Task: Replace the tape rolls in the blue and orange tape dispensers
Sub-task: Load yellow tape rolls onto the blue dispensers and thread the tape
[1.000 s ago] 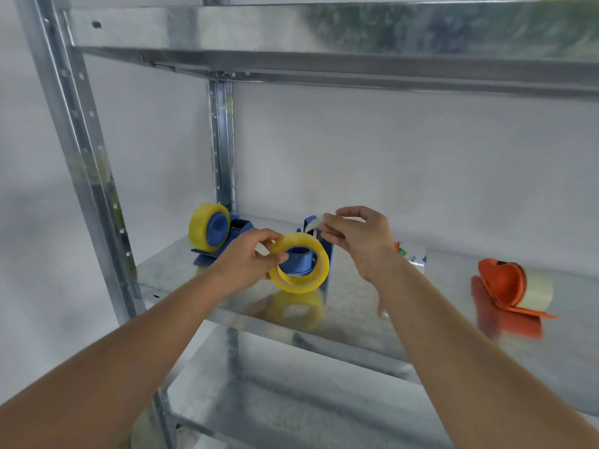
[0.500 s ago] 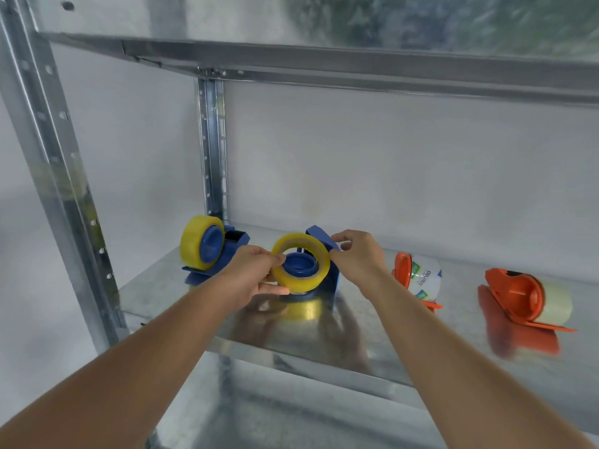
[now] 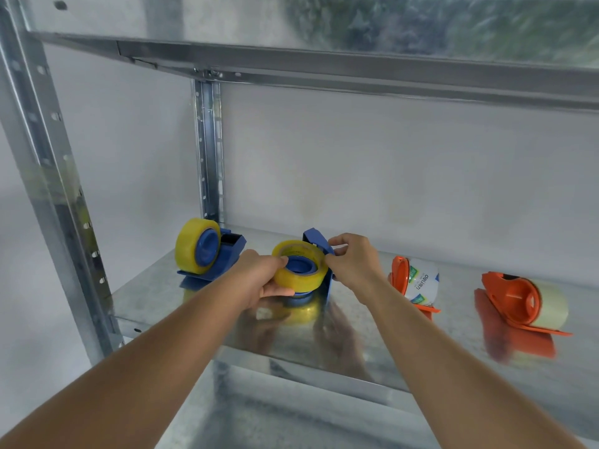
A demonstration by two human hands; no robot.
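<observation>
The left hand [image 3: 259, 280] grips the yellow roll [image 3: 299, 265], thumb under its near side and fingers over the left rim. The roll sits on the hub [image 3: 299, 265] of the blue dispenser [image 3: 319, 244], which rests on the shelf [image 3: 194, 306] directly below both hands. The right hand [image 3: 353, 260] pinches at the roll's right edge, beside the dispenser's upright plate; whether it holds the tape end or the plate cannot be told.

Hazards, as judged from this position:
- The roll appears tilted on the hub. Pressing it down unevenly could jam it or leave it half seated.
- The dispenser is light plastic on smooth metal. A sideways push from either hand could slide or tip it.
- A loose tape end could stick to the fingers or back onto the roll.
- A cutter is likely to sit near the right hand; its location is not visible.

Materials and shapes:
- Roll: glossy, translucent yellow ring.
- Dispenser: rigid blue plastic, round hub, flat plate.
- Shelf: galvanized steel, mottled and reflective.

To the left of the left hand stands a second blue dispenser [image 3: 207, 251], loaded with a yellow roll. To the right of the right hand lie two orange dispensers [image 3: 400, 280] [image 3: 515, 296], carrying a labelled pale roll and a plain pale roll.
</observation>
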